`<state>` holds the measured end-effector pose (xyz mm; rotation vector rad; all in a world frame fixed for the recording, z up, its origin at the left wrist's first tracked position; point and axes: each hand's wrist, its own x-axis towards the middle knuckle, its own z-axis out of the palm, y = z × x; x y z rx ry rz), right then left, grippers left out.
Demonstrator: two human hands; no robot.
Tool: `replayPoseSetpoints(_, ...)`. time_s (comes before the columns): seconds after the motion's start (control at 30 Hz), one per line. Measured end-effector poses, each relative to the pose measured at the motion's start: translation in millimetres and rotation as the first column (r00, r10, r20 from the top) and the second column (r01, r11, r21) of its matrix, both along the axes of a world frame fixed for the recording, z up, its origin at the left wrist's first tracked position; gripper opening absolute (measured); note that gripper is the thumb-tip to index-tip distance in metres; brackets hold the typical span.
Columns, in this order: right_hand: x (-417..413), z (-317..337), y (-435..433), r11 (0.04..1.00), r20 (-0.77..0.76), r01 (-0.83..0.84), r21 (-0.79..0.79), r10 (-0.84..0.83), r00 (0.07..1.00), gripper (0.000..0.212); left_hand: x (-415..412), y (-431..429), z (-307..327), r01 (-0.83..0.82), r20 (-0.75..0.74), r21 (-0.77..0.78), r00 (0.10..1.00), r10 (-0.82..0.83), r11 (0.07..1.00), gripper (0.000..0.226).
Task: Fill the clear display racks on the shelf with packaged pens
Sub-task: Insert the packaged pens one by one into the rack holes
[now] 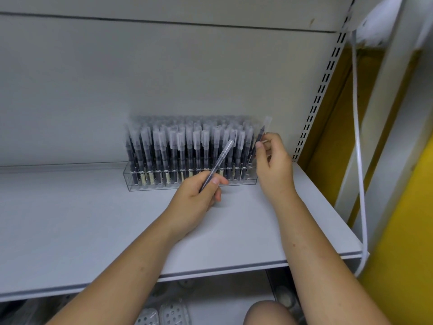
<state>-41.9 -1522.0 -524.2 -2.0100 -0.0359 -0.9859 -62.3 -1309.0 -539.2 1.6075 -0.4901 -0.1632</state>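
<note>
Both curled, left hand (199, 195) pinching pen (218, 164), right hand (273, 160) another (261, 134)

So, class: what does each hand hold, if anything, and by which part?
The left hand grips a packaged pen by its lower end; the right hand pinches another pen by its upper part, at the rack's right end.

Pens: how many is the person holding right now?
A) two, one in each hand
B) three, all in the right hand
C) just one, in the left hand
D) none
A: the left hand grips one pen, and the right hand pinches a second pen at the right end of the rack.
</note>
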Motion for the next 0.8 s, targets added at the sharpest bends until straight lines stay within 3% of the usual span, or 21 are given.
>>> replayPoseSetpoints(0.2,4.4,-6.9,-1.9,0.999,-0.122,0.013,-0.03,-0.016,0.992,0.004,0.1,-0.6,-0.3,-0.008,0.009,0.006,1.0,0.008,1.0,0.024)
replayPoseSetpoints(0.4,3.6,-7.7,-2.8,0.999,-0.143,0.045,-0.024,-0.048,0.989,0.004,0.9,0.0,-1.1,-0.009,0.019,0.022,1.0,0.008,1.0,0.024)
replayPoseSetpoints(0.6,-7.7,3.8,1.6,0.991,-0.004,0.069,0.113,-0.069,0.998,0.012,0.3,0.1,-1.4,-0.02,0.046,0.034,0.999,0.018,0.999,0.025)
replayPoseSetpoints(0.7,-16.1,11.5,7.9,0.968,-0.023,-0.085,0.235,0.093,0.995,0.015,0.3,0.7,-1.6,-0.053,0.101,0.065,0.994,0.046,0.997,0.025)
replayPoseSetpoints(0.8,-22.2,16.1,16.3,0.89,-0.169,-0.311,0.334,0.381,0.909,0.021,-2.0,1.2,-1.4,-0.1,0.19,0.095,0.978,0.081,0.99,0.024)
